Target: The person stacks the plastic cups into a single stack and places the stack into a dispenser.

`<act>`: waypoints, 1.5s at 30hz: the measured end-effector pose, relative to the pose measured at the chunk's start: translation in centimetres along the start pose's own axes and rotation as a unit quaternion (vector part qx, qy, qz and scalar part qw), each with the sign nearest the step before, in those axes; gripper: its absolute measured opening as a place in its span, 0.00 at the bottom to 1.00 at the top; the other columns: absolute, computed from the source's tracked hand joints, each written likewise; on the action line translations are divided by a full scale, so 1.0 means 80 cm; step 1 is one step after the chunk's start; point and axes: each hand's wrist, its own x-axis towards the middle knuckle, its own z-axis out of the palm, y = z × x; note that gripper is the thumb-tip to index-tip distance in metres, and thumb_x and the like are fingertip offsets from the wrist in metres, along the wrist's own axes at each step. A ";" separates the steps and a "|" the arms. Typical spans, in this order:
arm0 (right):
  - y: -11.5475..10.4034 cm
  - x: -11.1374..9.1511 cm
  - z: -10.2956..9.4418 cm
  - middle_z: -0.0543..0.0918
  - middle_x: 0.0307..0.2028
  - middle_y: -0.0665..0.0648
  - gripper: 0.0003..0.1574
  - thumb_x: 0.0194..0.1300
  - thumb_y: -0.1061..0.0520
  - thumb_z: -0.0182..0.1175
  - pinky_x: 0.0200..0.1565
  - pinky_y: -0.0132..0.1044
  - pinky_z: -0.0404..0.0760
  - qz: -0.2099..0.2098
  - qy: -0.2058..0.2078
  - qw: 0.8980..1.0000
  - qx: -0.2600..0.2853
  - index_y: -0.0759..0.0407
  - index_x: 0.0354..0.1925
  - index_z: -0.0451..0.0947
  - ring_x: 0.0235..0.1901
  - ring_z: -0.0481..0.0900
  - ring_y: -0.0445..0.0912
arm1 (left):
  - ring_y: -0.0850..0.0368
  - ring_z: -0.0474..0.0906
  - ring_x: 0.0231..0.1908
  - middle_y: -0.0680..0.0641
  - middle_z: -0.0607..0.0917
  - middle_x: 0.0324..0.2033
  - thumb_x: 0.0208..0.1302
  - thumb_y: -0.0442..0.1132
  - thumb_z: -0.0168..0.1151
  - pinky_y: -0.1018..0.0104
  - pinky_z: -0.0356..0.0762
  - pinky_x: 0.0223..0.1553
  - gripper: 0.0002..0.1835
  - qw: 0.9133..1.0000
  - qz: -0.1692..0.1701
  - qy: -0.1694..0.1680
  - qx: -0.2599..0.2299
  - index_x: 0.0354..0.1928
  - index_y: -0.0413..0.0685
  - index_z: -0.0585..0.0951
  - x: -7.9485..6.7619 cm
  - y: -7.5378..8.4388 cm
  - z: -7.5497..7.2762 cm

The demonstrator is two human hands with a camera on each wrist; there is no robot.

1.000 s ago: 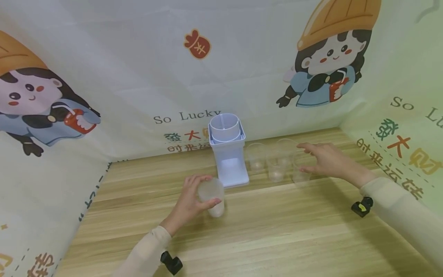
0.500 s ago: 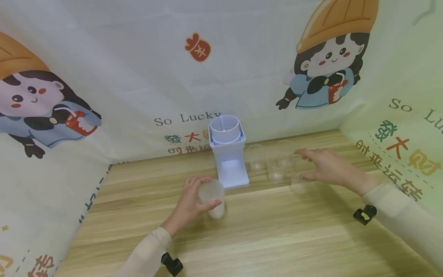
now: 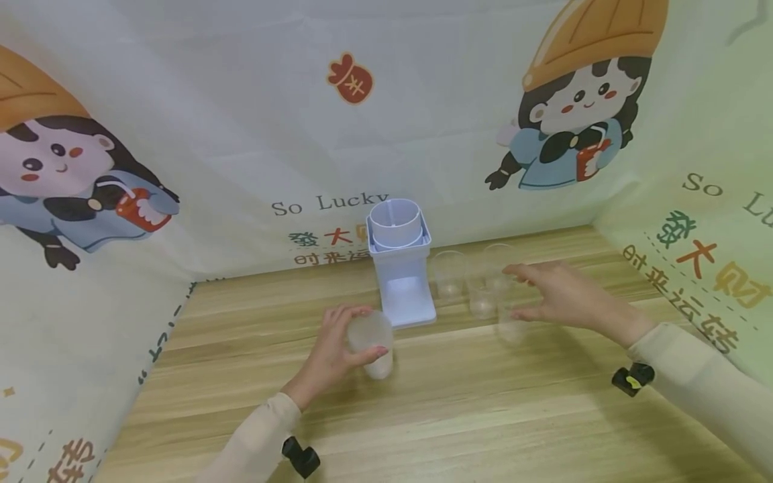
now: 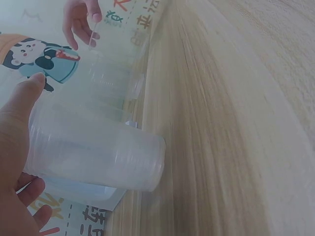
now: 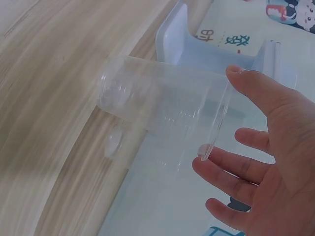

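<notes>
Nearest the viewer, pale sleeves (image 3: 700,382) are reaching in over the wood-grained table (image 3: 435,422), with a black wrist mount (image 3: 300,459) hanging under the left cuff and another under the right. The left hand (image 3: 333,343) is gripping a frosted cup (image 3: 370,332) around its upper part, the thumb lying on the near side and the fingers curving over the far side; the cup is standing upright, just to the right of the palm, with its narrower end pointing down, though whether that end is touching the table I cannot tell. A little farther off, the right hand (image 3: 558,293) is holding a clear cup (image 5: 162,98) by its rim, thumb on one edge and fingertips on the opposite one, the remaining fingers spreading loosely. This cup is sitting to the left of the palm, its body reaching down below the fingertips. Just beyond it, other clear cups (image 3: 449,276) are standing close together, their outlines faint. To their left a pale lavender dispenser (image 3: 403,295) is standing between the two hands and behind them, a round cylinder (image 3: 395,231) rising from its top. Behind everything, a printed backdrop (image 3: 241,87) is hanging with cartoon figures (image 3: 576,127) and lettering.
</notes>
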 end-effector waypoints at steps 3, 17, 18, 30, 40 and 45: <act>-0.004 0.001 0.001 0.87 0.45 0.64 0.43 0.54 0.43 0.73 0.46 0.53 0.83 -0.001 -0.001 1.000 0.001 0.60 0.62 0.73 0.43 0.86 0.55 | 0.44 0.65 0.61 0.42 0.78 0.58 0.46 0.47 0.80 0.42 0.74 0.56 0.37 1.000 -0.001 -0.003 -0.001 0.59 0.46 0.76 0.001 -0.001 0.000; -0.022 0.014 0.002 0.88 0.45 0.62 0.43 0.53 0.42 0.74 0.48 0.53 0.82 -0.033 0.004 0.999 -0.003 0.60 0.62 0.73 0.43 0.86 0.54 | 0.45 0.65 0.60 0.42 0.77 0.60 0.46 0.47 0.80 0.42 0.73 0.56 0.37 1.000 -0.002 -0.003 -0.006 0.59 0.46 0.76 0.002 0.001 -0.001; -0.023 0.014 0.003 0.88 0.45 0.62 0.43 0.53 0.42 0.74 0.48 0.53 0.82 -0.035 0.004 0.999 -0.003 0.60 0.62 0.73 0.43 0.86 0.54 | 0.45 0.65 0.60 0.42 0.77 0.60 0.46 0.47 0.80 0.42 0.73 0.56 0.37 1.000 -0.002 -0.003 -0.006 0.59 0.46 0.76 0.001 0.001 -0.001; -0.039 0.027 0.005 0.85 0.54 0.62 0.44 0.54 0.42 0.73 0.55 0.54 0.80 -0.048 -0.012 0.999 0.007 0.60 0.63 0.73 0.50 0.84 0.57 | 0.44 0.66 0.59 0.42 0.78 0.58 0.46 0.47 0.80 0.42 0.73 0.55 0.37 1.000 0.010 0.002 -0.004 0.59 0.46 0.76 0.001 0.000 -0.001; -0.046 0.035 0.008 0.83 0.57 0.61 0.44 0.55 0.40 0.72 0.57 0.57 0.78 -0.051 -0.020 0.998 0.003 0.58 0.64 0.72 0.52 0.83 0.59 | 0.45 0.65 0.61 0.43 0.78 0.59 0.46 0.47 0.80 0.43 0.73 0.56 0.37 1.000 0.005 -0.001 -0.009 0.59 0.46 0.76 0.000 -0.001 -0.001; -0.051 0.038 0.009 0.83 0.57 0.61 0.44 0.56 0.39 0.71 0.58 0.59 0.76 -0.055 -0.023 0.998 0.002 0.57 0.65 0.72 0.53 0.82 0.60 | 0.45 0.65 0.60 0.43 0.78 0.59 0.45 0.47 0.80 0.44 0.73 0.56 0.37 1.000 0.002 -0.001 -0.011 0.59 0.47 0.76 0.000 -0.002 0.000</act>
